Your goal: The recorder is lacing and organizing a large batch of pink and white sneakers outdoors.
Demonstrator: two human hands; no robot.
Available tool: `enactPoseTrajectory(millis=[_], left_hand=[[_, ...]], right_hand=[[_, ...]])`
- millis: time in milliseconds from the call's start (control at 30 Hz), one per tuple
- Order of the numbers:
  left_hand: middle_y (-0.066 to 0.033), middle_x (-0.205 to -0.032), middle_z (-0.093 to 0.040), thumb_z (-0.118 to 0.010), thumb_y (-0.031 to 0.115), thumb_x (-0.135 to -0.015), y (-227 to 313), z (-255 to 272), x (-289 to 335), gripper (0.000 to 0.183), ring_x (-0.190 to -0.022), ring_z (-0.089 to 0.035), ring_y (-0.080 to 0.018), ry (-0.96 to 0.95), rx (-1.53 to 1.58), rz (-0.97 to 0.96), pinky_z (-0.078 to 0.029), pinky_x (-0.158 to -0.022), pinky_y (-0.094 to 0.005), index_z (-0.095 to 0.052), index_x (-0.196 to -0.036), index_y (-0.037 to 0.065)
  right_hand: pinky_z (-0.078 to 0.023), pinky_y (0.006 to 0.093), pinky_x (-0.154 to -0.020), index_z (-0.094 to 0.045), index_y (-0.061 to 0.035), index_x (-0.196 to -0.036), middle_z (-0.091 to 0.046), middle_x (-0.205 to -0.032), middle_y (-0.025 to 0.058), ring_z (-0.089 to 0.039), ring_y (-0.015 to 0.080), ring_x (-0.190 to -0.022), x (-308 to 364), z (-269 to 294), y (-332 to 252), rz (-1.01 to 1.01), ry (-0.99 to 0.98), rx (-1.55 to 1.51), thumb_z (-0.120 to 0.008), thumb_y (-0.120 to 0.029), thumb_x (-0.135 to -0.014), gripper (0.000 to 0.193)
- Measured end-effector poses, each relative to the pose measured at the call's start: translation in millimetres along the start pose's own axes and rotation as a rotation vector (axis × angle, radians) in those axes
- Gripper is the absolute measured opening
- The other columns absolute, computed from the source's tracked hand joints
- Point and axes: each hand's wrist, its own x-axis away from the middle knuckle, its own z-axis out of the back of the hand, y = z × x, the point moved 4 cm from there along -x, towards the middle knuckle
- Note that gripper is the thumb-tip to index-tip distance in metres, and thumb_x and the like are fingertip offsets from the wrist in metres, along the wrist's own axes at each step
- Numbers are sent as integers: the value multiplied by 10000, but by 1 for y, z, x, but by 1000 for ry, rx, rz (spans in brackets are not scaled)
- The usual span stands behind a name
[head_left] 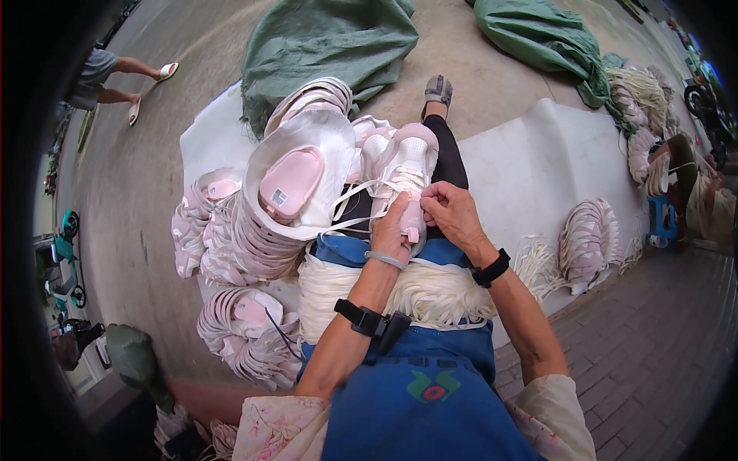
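A blue apron covers the person's lap, and across it, by its far edge, lies a thick bundle of cream laces. Just beyond this edge, over the legs, is the pink and white shoe upper, with its toe pointing away. The left hand is closed around the near end of the upper, the thumb along the tongue. The right hand has thumb and forefinger pressed together at the right side of the lacing; whether a lace is between them, I cannot tell. Loose lace ends hang to the left.

A white sheet is spread on the ground. On its left part stands a large stack of nested uppers; the top one is open and shows a pink inside with a small label. Near the right edge of the sheet lies another stack.

To the right is grey brick paving, to the left a concrete floor. At the far edge of the sheet slumps a green sack, its contents hidden. Farther left, a passer-by in white slippers is on the concrete, and a teal scooter stands near the rim of the view.
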Motion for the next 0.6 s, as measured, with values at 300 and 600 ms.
enactPoseTrajectory(millis=[300,600], left_hand=[[-60,-887,-625,-657,153,-838,1,-5,-6,301,-709,-621,-156,-10,72,54,-498,-543,-261,-559,-1096,33],[-59,-899,-623,-644,90,-809,3,-2,-5,278,-738,-626,-164,-97,112,103,-508,-577,-275,-560,-1070,46]], right_hand=[[-490,237,-515,-642,40,-875,-632,-668,63,-593,99,-542,1,-1,1,22,0,-8,-621,-92,-805,152],[-491,270,-536,-648,30,-867,-635,-709,109,-612,151,-551,1,0,-1,76,23,81,-629,-102,-797,151]])
